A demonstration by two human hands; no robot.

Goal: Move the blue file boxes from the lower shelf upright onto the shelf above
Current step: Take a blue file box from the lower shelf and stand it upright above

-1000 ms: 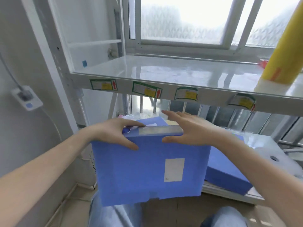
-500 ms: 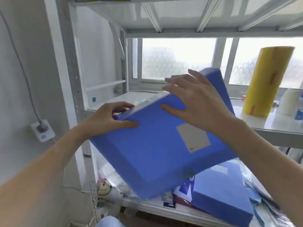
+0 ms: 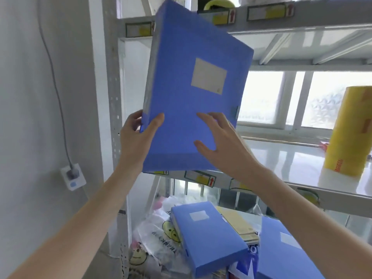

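I hold a blue file box (image 3: 187,109) nearly upright, tilted slightly, in front of the left end of the white middle shelf (image 3: 302,158). Its pale label faces me. My left hand (image 3: 136,137) grips its lower left spine edge, thumb on the front. My right hand (image 3: 219,141) presses flat on the lower right of its front face. Two more blue file boxes lie flat on the lower shelf: one (image 3: 207,236) at centre, another (image 3: 281,250) at the right, partly behind my right forearm.
A yellow roll (image 3: 350,131) stands on the middle shelf at the right. Plastic bags (image 3: 157,242) and papers (image 3: 239,224) crowd the lower shelf. A perforated shelf post (image 3: 112,97) rises at the left, beside a wall socket (image 3: 72,178). Another shelf (image 3: 281,17) runs overhead.
The box has risen from the lower shelf level and turned from slanted to nearly upright. Both hands have slid to its bottom end. The view has tilted up.
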